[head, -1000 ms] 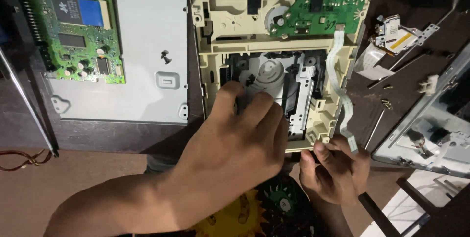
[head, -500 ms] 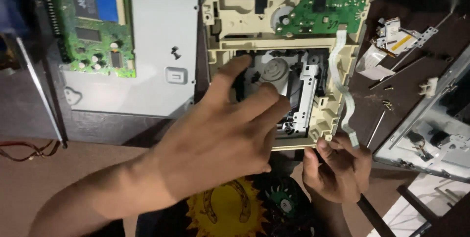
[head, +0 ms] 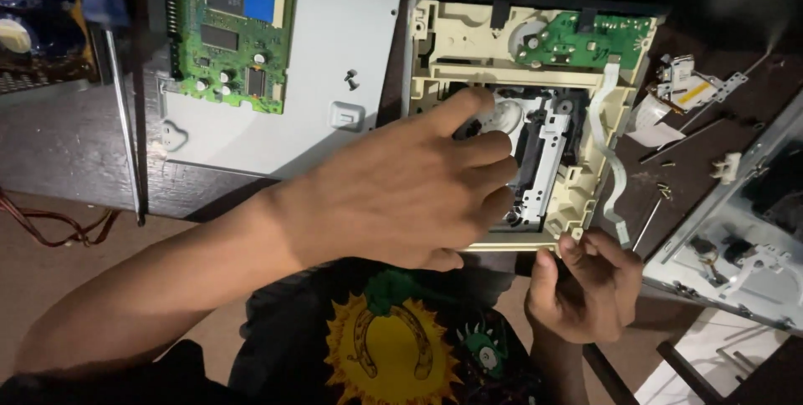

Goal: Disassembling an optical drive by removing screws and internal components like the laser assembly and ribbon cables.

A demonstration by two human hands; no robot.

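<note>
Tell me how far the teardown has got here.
Done, by the look of it: the metal cover with its green board lies aside, and loose screws sit on the table. In hand: the left hand rests on the drive's mechanism, the right hand pinches the cream frame corner. Left: mechanism and ribbon cable remain in the frame.
</note>
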